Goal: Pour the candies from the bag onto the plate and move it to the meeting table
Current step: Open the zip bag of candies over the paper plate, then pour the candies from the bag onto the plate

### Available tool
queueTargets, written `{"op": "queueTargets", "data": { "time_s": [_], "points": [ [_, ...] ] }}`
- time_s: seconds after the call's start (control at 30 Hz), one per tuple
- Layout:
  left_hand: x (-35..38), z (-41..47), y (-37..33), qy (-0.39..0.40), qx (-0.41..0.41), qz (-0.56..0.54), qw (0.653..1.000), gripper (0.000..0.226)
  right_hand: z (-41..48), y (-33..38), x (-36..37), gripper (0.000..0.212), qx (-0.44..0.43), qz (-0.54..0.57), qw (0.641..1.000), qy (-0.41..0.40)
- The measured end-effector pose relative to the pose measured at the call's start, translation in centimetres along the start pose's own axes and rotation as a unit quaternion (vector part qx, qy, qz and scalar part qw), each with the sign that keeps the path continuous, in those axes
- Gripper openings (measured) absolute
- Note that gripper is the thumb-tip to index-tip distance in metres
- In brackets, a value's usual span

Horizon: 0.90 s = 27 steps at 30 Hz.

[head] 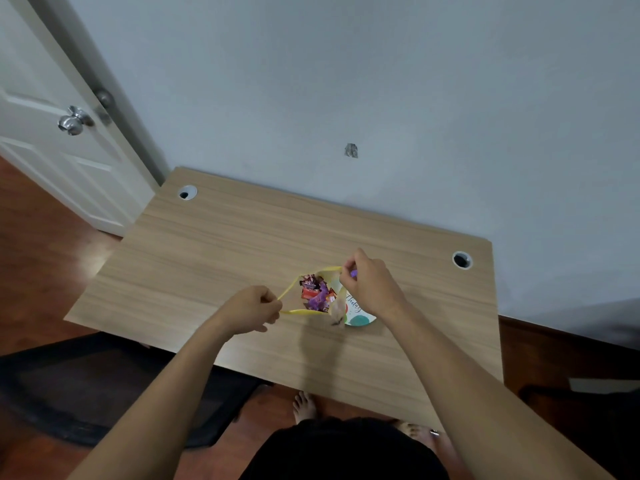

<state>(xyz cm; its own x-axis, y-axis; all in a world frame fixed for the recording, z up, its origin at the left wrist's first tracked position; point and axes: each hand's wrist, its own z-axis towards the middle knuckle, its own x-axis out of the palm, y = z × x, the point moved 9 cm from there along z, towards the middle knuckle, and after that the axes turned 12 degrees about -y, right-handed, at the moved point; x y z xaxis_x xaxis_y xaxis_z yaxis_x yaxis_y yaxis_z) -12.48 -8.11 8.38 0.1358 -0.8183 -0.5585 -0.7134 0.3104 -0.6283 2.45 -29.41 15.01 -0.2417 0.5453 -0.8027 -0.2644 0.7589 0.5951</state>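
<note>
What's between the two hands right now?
Head view: the bag's yellow-edged open mouth, candies showing inside, stretched between left hand and right hand.

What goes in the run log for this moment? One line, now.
left hand: pinching yellow-rimmed clear plastic candy bag | right hand: pinching opposite rim | bag: open | patterned paper plate: beneath

Bag held open over plate, mid-desk, desk against wall.
Desk point(207, 258) backs onto wall point(381, 98); door point(52, 133) at far left. Bag point(313, 294) near desk middle, mouth stretched between left hand point(251, 311) on its left and right hand point(369, 284) on its right. Candies point(316, 293) inside bag. Plate point(362, 318) partly under bag and right hand, sticking out on the near right. Chair point(104, 386) left of desk's near edge.
</note>
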Motion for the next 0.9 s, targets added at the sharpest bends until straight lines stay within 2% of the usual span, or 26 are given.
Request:
{"op": "queueTargets", "data": {
  "time_s": [0.07, 0.23, 0.3, 0.37, 0.4, 0.43, 0.53, 0.6, 0.67, 0.77, 0.9],
  "points": [
    [0.3, -0.1, 0.6, 0.025, 0.003, -0.025, 0.999, 0.025, 0.0, 0.3, -0.3, 0.013, -0.008, 0.015, 1.0, -0.001],
    [0.9, -0.2, 0.3, 0.031, 0.028, -0.044, 0.998, 0.024, 0.1, 0.9, -0.4, 0.011, -0.033, 0.037, 0.999, 0.014],
    [1.1, -0.2, -0.1, 0.046, 0.004, -0.112, 0.993, 0.033, 0.1, 1.1, -0.4, 0.011, -0.041, 0.031, 0.998, 0.023],
    [0.7, 0.4, -0.3, 0.03, -0.009, -0.205, 0.978, 0.039, 0.3, 1.2, -0.5, 0.01, -0.056, 0.028, 0.998, 0.031],
    [0.3, 0.9, -0.4, 0.012, 0.018, -0.217, 0.976, 0.039, 0.3, 1.4, -0.6, 0.009, -0.065, 0.028, 0.997, 0.037],
    [-0.2, 1.2, -0.7, -0.006, 0.074, -0.185, 0.98, 0.046, 0.4, 1.5, -0.7, 0.009, -0.073, 0.028, 0.996, 0.045],
    [0.4, 1.4, -2.1, -0.021, 0.26, 0.004, 0.965, 0.074, 0.5, 1.7, -1.1, 0.009, -0.096, 0.039, 0.992, 0.07],
    [2.1, 1.5, -3.0, -0.004, 0.322, 0.074, 0.944, 0.084, 0.5, 1.9, -1.5, 0.006, -0.106, 0.062, 0.989, 0.081],
    [3.6, 1.4, -4.3, 0.012, 0.367, 0.082, 0.927, 0.074, 0.5, 1.5, -1.7, 0.004, -0.091, 0.101, 0.987, 0.089],
    [4.4, 0.4, -6.3, -0.021, 0.422, 0.046, 0.905, 0.027, 0.8, 0.0, -1.7, 0.006, -0.035, 0.174, 0.979, 0.1],
    [4.7, -0.1, -7.6, -0.057, 0.367, -0.018, 0.928, 0.025, 0.9, -3.6, -2.6, 0.027, 0.094, 0.29, 0.949, 0.075]
  ]
}}
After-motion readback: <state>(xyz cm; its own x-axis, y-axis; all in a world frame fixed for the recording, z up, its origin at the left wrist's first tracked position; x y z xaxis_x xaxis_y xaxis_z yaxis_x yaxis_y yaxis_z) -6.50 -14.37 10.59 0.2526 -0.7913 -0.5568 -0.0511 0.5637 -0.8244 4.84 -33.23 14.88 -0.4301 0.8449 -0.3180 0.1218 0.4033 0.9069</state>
